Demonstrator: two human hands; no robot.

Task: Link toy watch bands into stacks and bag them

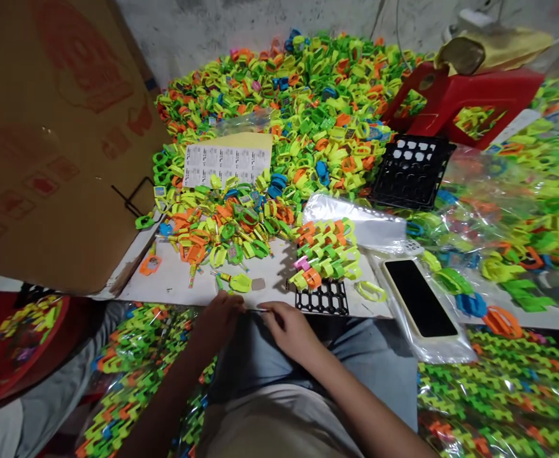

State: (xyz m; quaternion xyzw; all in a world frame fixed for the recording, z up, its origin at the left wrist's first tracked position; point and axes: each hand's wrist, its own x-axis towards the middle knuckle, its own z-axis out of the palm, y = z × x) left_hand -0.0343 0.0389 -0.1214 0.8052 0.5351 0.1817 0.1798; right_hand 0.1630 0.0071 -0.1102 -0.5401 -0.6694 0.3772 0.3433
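Observation:
At the table's front edge my left hand [219, 315] is closed, its fingertips close together. My right hand [291, 327] faces it from the right, thumb and forefinger pinched. Whatever lies between the fingers is too small or hidden to name. Just beyond my left hand lies a yellow-green plastic watch-like toy [240, 283], with a small grey square [258, 284] beside it. Right of these, a black grid tray [321, 299] carries rows of orange, green and pink plastic bands [330, 253]. A single yellow band [371, 291] lies right of the tray.
A large heap of colourful plastic toys [318, 114] fills the back. A sticker sheet [226, 162] lies against it. A cardboard box [60, 152] stands left, a red stool [465, 105] back right. Also present are a phone [420, 298], another black tray [410, 172] and a red tub [64, 343].

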